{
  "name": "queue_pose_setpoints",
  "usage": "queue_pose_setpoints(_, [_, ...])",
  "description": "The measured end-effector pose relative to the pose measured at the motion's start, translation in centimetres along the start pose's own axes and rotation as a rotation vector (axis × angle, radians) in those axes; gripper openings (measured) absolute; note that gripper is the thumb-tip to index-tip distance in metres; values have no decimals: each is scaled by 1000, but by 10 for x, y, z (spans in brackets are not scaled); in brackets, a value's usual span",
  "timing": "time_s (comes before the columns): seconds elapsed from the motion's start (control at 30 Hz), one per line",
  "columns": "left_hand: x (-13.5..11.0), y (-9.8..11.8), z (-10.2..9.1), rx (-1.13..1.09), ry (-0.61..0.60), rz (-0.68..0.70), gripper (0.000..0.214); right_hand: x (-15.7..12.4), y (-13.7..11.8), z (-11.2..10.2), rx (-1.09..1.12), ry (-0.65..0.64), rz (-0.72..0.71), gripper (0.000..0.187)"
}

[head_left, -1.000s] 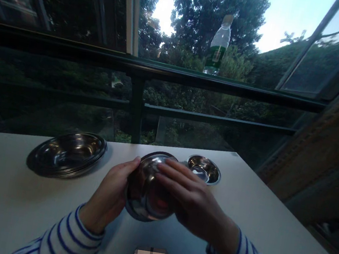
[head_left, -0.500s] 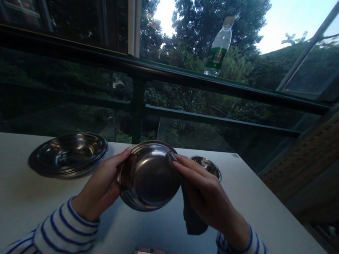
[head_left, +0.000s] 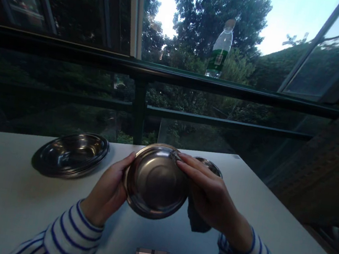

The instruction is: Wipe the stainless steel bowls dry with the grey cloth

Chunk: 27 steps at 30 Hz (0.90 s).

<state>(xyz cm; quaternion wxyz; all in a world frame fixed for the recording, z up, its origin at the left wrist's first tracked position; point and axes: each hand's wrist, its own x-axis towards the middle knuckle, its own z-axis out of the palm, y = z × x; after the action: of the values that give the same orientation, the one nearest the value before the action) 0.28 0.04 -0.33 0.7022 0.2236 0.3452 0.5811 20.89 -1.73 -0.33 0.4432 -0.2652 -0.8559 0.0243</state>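
Nearest to us, 2 white sleeves [head_left: 74,231] with blue stripes reach in over the pale surface [head_left: 12,197]. Our 2 hands are apart, with 1 metal bowl [head_left: 159,180] between them. The left hand [head_left: 108,192] is clamped on the bowl's left rim, its thumb lying along the edge. The right hand [head_left: 213,197] is closed over a dark cloth [head_left: 198,220], its fingertips resting at the bowl's upper right rim; the cloth hangs below the palm. We see the bowl raised and tilted, a broad round side turned to us, in front of the middle of the surface's far edge; we cannot tell if that side is the inside or the base.

Farther off, toward the surface's far left corner, sits a stack of metal bowls [head_left: 71,152], several rims showing. Near the far right corner, a small bowl [head_left: 213,166] is partly hidden behind the right hand.

Past the far edge runs a dark railing [head_left: 177,77]. Along it we see 1 clear bottle [head_left: 223,39] with a green label [head_left: 217,60] bearing a pale square; its print is too small for us to read. Trees [head_left: 219,7] fill the view beyond.
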Motion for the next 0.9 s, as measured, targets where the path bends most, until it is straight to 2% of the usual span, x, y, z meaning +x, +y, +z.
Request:
queue_pose_setpoints(0.17, [-2,4,2,-83,65,101,28,-2,-1,1,-4,5,-30,43])
queue_pose_setpoints(0.33, [-2,4,1,-86,18,53,31,-3,2,2,-48,4,-59,45])
queue_pose_setpoints(0.43, [-2,3,1,-104,15,73,31,-4,-1,4,-60,30,-69,45])
queue_pose_setpoints(0.63, [-3,9,2,-148,-11,57,37,-5,-10,13,-177,-54,-199,49])
queue_pose_setpoints(0.9, [-3,9,2,-177,-28,83,36,-6,-13,19,-244,-10,-226,43])
